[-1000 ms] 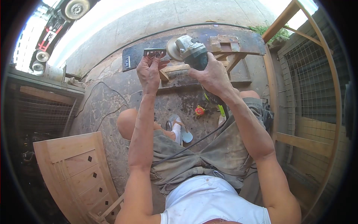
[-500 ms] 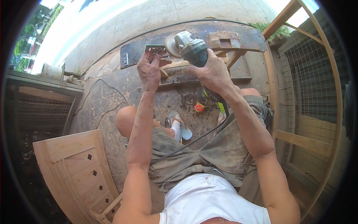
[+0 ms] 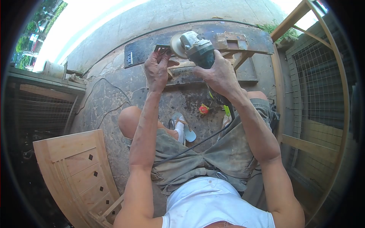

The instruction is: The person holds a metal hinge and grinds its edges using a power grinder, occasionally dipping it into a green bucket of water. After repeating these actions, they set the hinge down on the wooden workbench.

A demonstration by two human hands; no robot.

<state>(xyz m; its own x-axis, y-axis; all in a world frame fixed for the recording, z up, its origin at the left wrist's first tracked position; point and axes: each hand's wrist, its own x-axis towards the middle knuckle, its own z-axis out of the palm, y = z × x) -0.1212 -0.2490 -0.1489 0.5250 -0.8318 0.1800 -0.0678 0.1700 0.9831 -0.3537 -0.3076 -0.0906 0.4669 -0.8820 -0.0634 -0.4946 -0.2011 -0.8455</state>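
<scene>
My right hand (image 3: 219,74) grips the body of a green and grey angle grinder (image 3: 195,47), its disc (image 3: 176,45) pointing left. My left hand (image 3: 157,70) holds a small flat metal piece (image 3: 162,48) up against the disc's edge. Both hands are raised over a low, rusty wooden stand (image 3: 182,74) in front of my knees. The grinder's black cable (image 3: 197,142) runs down across my lap.
A dark metal plate (image 3: 235,38) lies on the ground behind the stand. A wooden door panel (image 3: 74,167) lies at lower left, a wire-mesh wooden frame (image 3: 315,87) stands on the right. A red object (image 3: 203,110) and a sandal (image 3: 182,129) lie on the stained concrete.
The metal piece and the grinder disc have come closer together; the left hand has shifted slightly right and up. The view has drifted a little.
</scene>
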